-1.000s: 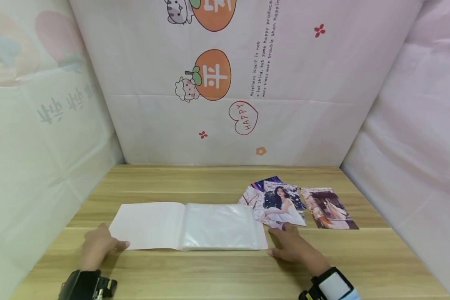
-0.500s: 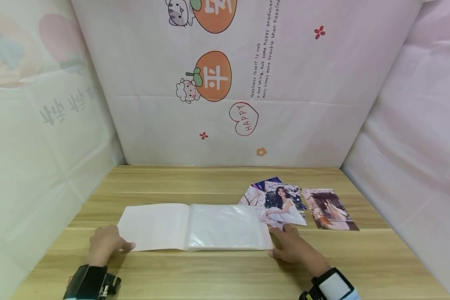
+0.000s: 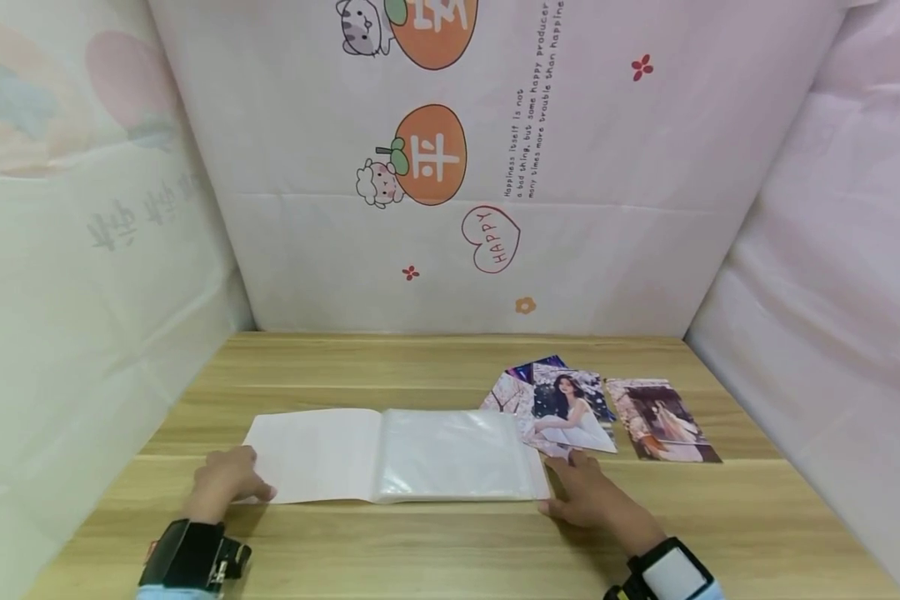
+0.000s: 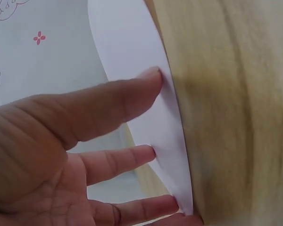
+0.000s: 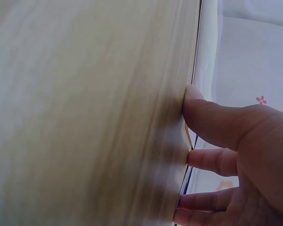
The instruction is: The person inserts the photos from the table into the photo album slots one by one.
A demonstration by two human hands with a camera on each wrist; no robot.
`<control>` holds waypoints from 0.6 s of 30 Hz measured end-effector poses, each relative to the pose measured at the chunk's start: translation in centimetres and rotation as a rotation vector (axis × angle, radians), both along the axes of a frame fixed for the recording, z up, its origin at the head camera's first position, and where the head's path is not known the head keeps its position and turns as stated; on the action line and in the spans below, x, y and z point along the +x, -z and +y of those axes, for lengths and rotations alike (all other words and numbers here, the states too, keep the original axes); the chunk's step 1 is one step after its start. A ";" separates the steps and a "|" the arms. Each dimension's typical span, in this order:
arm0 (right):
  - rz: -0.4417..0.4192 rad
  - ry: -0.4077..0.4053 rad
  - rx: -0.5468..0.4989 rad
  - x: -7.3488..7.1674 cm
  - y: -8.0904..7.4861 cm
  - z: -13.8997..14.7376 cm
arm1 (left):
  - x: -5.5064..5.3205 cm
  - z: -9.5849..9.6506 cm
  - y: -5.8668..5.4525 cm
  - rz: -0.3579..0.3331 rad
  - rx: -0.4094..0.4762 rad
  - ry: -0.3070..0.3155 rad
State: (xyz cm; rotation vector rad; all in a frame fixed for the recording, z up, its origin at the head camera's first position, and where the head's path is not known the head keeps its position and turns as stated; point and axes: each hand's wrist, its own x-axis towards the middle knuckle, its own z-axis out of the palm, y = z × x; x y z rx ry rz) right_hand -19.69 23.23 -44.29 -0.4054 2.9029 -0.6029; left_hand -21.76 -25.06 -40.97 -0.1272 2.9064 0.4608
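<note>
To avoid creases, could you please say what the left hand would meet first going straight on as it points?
The left hand would probably meet the white rectangular page of the open clear-sleeved album first; its fingers appear to touch it, though depth is unclear.

The back cloth [image 3: 615, 250] reads, sideways, "Happiness itself is not a bad thing, but some happy producer… many times more trouble than happine…", and "HAPPY" in a red heart [image 3: 491, 239]. Chinese characters on its orange fruits [image 3: 431, 155] and the left cloth [image 3: 157, 308] are unclear.
</note>
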 end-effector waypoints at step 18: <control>0.119 0.013 -0.042 -1.2 -1.3 2.2 | 0.4 -0.4 0.3 0.014 -0.005 0.049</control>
